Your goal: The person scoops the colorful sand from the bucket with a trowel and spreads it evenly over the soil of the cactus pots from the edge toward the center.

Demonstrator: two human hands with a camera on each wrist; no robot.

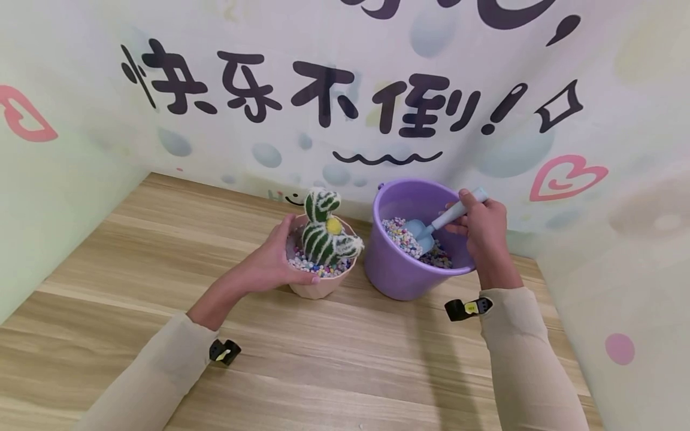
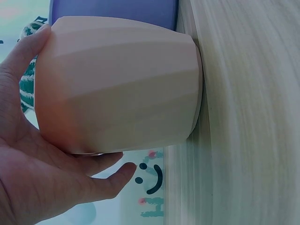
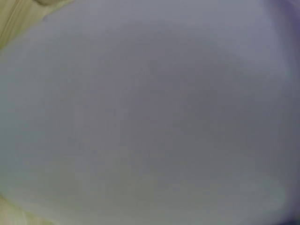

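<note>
My left hand [image 1: 275,254] grips a pale pink flowerpot [image 1: 318,288] near its rim, thumb along the front edge. In the left wrist view the flowerpot [image 2: 122,84] fills the middle, with my thumb at its rim and the fingers along its side. A knitted green-and-white cactus [image 1: 319,242] with a yellow flower stands in it among small colourful pebbles [image 1: 323,268]. My right hand [image 1: 485,224] holds the handle of a light blue toy shovel [image 1: 455,214]. The shovel's blade dips into pebbles [image 1: 401,238] inside a purple bucket [image 1: 399,275]. The bucket's blurred wall fills the right wrist view.
Both pot and bucket stand on a wood-grain table [image 1: 323,359], side by side near the back wall [image 1: 242,143]. The printed wall rises close behind them, and another wall [image 1: 620,269] bounds the right side.
</note>
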